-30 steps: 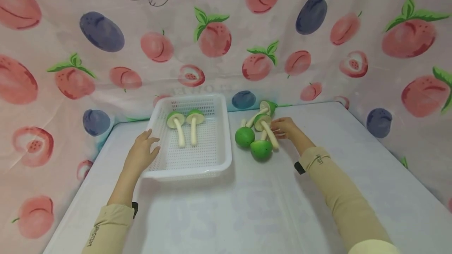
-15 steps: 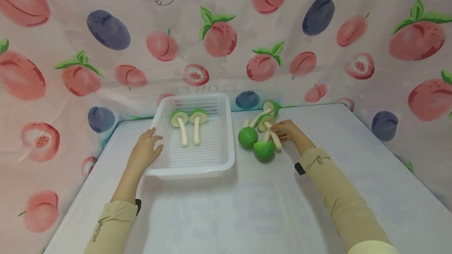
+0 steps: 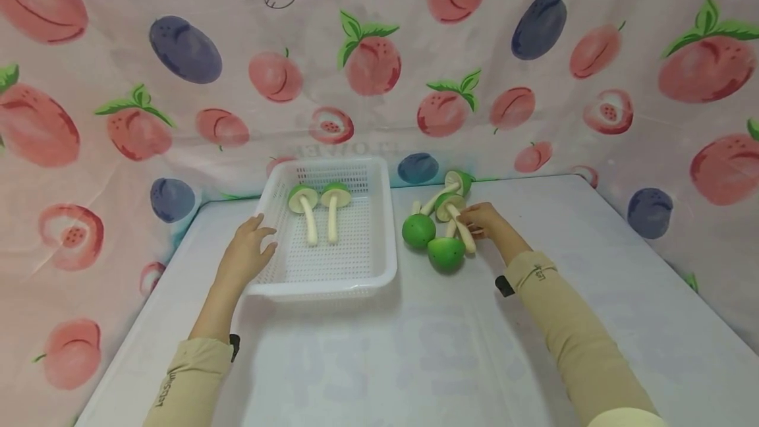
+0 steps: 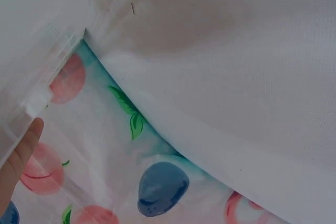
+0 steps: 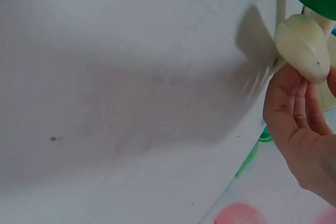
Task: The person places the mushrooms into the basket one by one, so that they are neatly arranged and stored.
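My right hand (image 3: 483, 219) pinches the cream stem of a green-capped toy mushroom (image 3: 465, 237) on top of a small pile. In the right wrist view, the stem's rounded end (image 5: 302, 45) shows between thumb and fingers. Touching it in the pile are a round green-capped mushroom (image 3: 419, 231), another mushroom (image 3: 447, 256) with its cap toward me, and one (image 3: 459, 183) at the back. My left hand (image 3: 244, 252) rests at the left rim of a white perforated basket (image 3: 388, 249), fingers fairly straight and spread. One fingertip (image 4: 35, 127) meets the basket's side in the left wrist view.
Two green-capped mushrooms (image 3: 333, 216) lie side by side in the basket, stems toward me. A white-covered table (image 3: 379, 361) carries everything. Fruit-printed cloth (image 3: 379, 117) rises right behind the table's back edge and along both sides.
My right hand has moved from beside the mushroom stem onto it, and its fingers have closed round it. My left hand stays at the basket rim. The head view has shifted slightly.
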Motion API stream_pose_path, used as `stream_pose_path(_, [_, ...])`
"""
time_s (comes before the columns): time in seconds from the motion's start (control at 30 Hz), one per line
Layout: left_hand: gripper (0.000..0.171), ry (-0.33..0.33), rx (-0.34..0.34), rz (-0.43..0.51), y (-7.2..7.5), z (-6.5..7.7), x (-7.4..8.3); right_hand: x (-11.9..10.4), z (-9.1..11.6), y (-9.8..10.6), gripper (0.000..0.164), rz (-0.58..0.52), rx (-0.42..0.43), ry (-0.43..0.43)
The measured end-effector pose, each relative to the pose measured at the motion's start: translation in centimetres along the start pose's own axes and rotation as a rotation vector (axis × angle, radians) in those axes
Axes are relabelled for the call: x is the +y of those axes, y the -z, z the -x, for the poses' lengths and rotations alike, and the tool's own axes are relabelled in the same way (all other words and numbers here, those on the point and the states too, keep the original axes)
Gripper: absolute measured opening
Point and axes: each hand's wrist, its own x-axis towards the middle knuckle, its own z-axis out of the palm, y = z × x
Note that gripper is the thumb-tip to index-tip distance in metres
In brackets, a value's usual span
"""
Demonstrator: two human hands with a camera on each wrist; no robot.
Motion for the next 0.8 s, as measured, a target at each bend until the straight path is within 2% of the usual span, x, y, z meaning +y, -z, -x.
stream_pose_path(0.37, [0.033,0.007,-0.016,-0.009,0.13,0.22,0.13,0.09,0.19,-0.21,0.046,-0.045,0.020,-0.010])
stream_pose_path(0.53, [0.032,-0.002,0.002,-0.023,0.21,0.15,0.23,-0.11,0.43,-0.11,0.045,-0.086,0.039,-0.003])
stream_pose_path(0.8, [0.032,-0.014,0.008,-0.028,-0.02,0.06,0.21,-0.61,0.75,0.02,0.045,-0.072,0.035,0.017])
